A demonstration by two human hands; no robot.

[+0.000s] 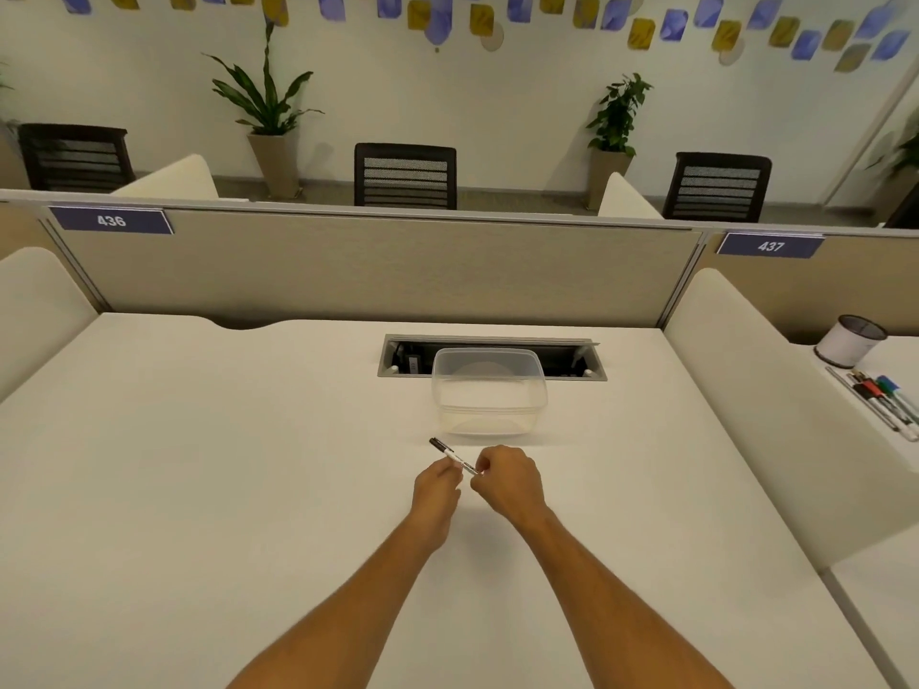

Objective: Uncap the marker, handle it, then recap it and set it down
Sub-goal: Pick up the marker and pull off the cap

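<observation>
Here we are looking down at a white desk (199, 440), where both hands are meeting just above its surface, a little nearer to us than a clear plastic container (490, 397). We are holding the marker (453, 456) between them. Its long axis is running diagonally: the black end is pointing away from us and to the left, toward the container's near left corner, while the near end is disappearing into the fingers of the right hand (507, 482).

The left hand (437, 489) is pinching the white barrel at about its middle, thumb and fingertips closed on it. The right hand is curled shut around the near end. Whether that hand is covering a cap, or merely the tail of the barrel, we cannot tell, since its fingers are hiding that portion.

We are judging this to be the uncapping or recapping step. Either way, the coming move depends on one relation: any pull or push must be travelling along that diagonal axis, with the right hand working toward or away from the left, which is serving as the anchor. The marker is not touching the container, and it is well apart from the other markers (885, 402) lying on the neighbouring desk at far right.
</observation>
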